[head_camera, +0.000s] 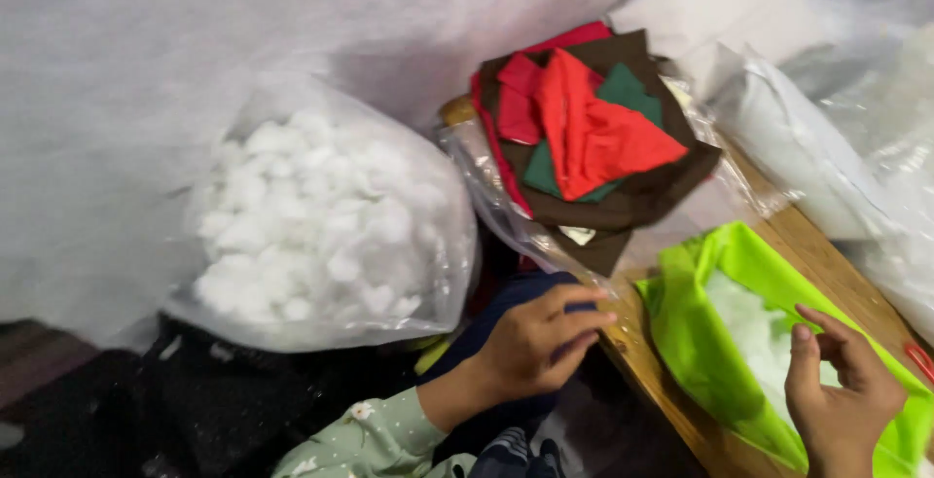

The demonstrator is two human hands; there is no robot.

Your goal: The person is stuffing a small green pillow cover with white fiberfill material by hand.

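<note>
My left hand [535, 342] sits low in the middle of the frame, fingers curled loosely against a dark blue cloth [516, 293] at the edge of the wooden table [662, 390]; I can't tell whether it truly grips the cloth or only rests on it. My right hand [842, 390] is at the lower right, well apart from the left, fingers bent and open, holding nothing, hovering just over the bright green fabric cover [720, 342] with white stuffing [759, 327] showing in its mouth. To fill this well, I judge I want to keep that green opening spread wide and press the filling evenly into the corners, not in one lump. Left of centre stands the clear bag of white cotton balls [321, 215], within reach of my left hand. Above, in the upper middle, a stack of red, green and brown fabric pieces [593, 138] lies on clear plastic. More plastic-wrapped white filling [827, 147] is at the right edge.
</note>
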